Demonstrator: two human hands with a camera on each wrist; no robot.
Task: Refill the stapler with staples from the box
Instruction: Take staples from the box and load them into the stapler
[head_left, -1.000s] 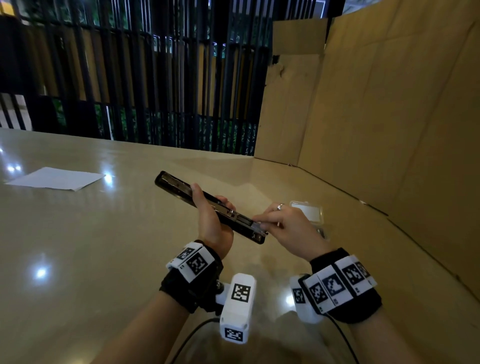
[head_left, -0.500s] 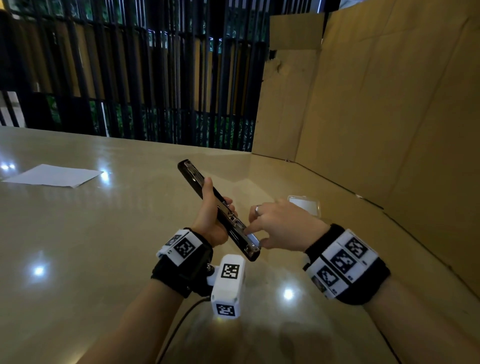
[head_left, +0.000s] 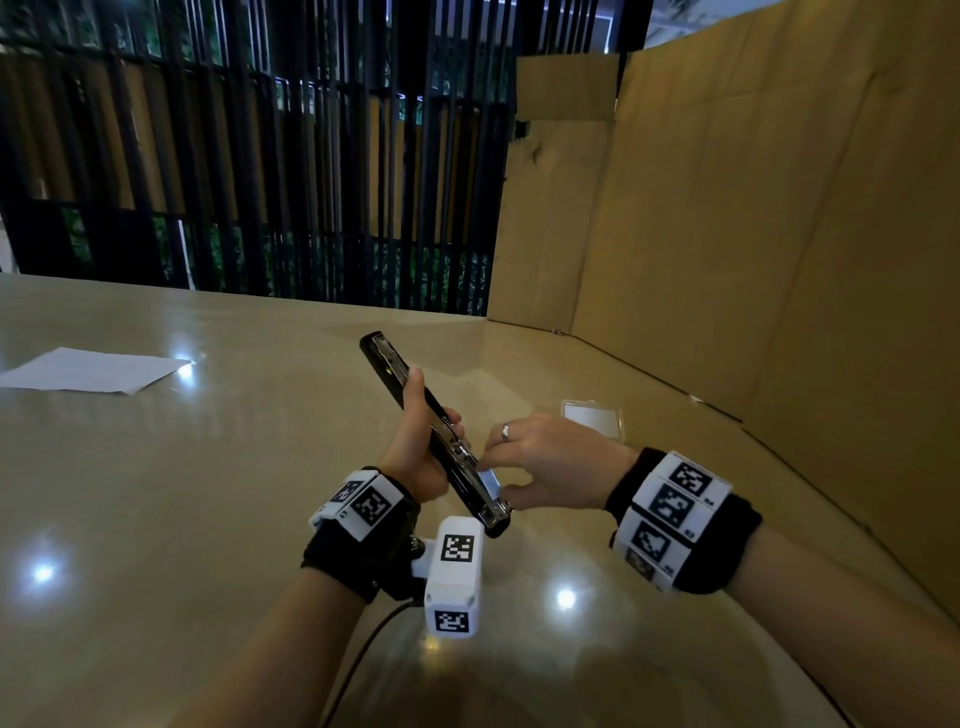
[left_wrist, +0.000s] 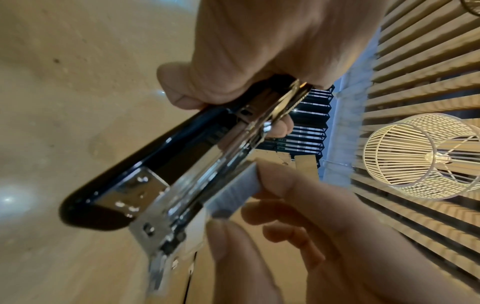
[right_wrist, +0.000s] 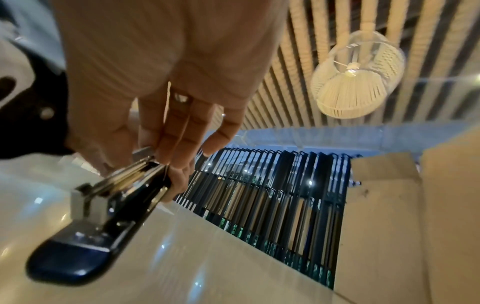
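- One stapler (head_left: 435, 436) in view, black with a chrome magazine, opened out flat; I see it held up above the table (head_left: 156, 493), not resting on it.
- One strip of staples (left_wrist: 231, 193), pinched between thumb and fingers of my right hand (head_left: 550, 462), touching the stapler's magazine at its near end.
- One clear plastic box (head_left: 592, 418) on the table, just beyond the right hand, right of the stapler; contents I cannot tell.
- One sheet of white paper (head_left: 88, 370) on the table, well to the left of the stapler.
- Left hand (head_left: 415, 452) curled round the stapler's middle, thumb along its upper side.
- Stapler's long axis runs diagonally: far end points away and left, tilted upward; near end points toward me and right, lower.
- Cardboard wall (head_left: 753, 234) stands right of the stapler.
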